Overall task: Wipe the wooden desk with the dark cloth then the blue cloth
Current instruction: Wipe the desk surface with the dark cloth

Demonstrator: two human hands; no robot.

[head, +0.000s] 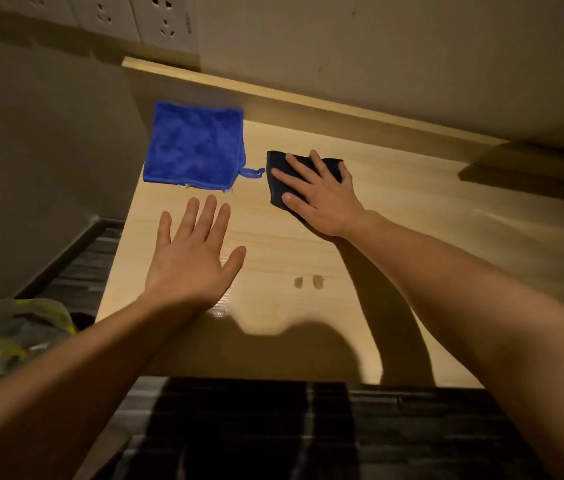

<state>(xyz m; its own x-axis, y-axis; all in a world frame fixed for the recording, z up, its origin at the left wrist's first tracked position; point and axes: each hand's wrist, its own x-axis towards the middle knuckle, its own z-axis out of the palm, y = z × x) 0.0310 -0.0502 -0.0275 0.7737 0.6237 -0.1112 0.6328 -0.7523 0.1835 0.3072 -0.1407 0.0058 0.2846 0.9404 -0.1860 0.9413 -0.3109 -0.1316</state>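
Wooden desk (412, 216) lies bare to the right and toward the near edge, save two small brown spots (308, 281). The right hand (322, 199), fingers spread, presses flat on the dark cloth (278, 188) mid-desk. The blue cloth (195, 145) lies at the left edge, just beside it, and the left hand (192, 261) hovers empty, fingers wide, near it.

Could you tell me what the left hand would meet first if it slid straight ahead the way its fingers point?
Probably the blue cloth: the left hand lies flat, fingers pointing at its near edge.

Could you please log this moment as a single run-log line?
phase: dark-cloth wipe | right hand: flat on dark cloth | left hand: open, empty | blue cloth: unused on desk
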